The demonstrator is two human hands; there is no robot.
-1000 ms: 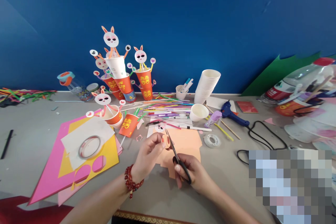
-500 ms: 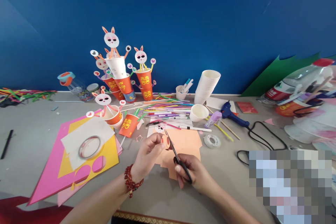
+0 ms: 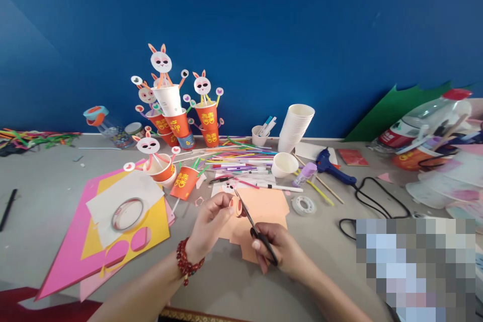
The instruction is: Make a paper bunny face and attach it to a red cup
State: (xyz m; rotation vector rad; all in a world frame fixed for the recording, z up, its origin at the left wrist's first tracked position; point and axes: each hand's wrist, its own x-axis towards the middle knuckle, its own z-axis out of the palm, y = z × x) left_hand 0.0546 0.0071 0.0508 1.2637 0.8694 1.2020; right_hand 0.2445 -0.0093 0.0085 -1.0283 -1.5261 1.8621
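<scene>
My left hand point(image 3: 212, 222), with a red bead bracelet at the wrist, pinches a small orange paper piece point(image 3: 237, 206) marked with red ear shapes. In my right hand point(image 3: 277, 249) is a pair of black-handled scissors point(image 3: 260, 239), fingers wrapped round the loops. The scissor blades point up and left and lie against the right side of the small piece. Sheets of orange paper point(image 3: 269, 206) lie on the table beneath both hands. Behind them, a white paper with a rabbit face point(image 3: 229, 186) is partly covered.
Rabbit figures stand in red paper cups point(image 3: 207, 121) at the back left. Pink card point(image 3: 68, 256) with a tape roll point(image 3: 127, 214) lies left. Stacked white cups point(image 3: 296, 126), a glue stick point(image 3: 305, 175), clear tape point(image 3: 304, 205) and a blue glue gun point(image 3: 334, 168) with its cord are right.
The small paper piece has turned slightly between my left fingers while the scissor blades stay at its edge. The whole view has shifted a little.
</scene>
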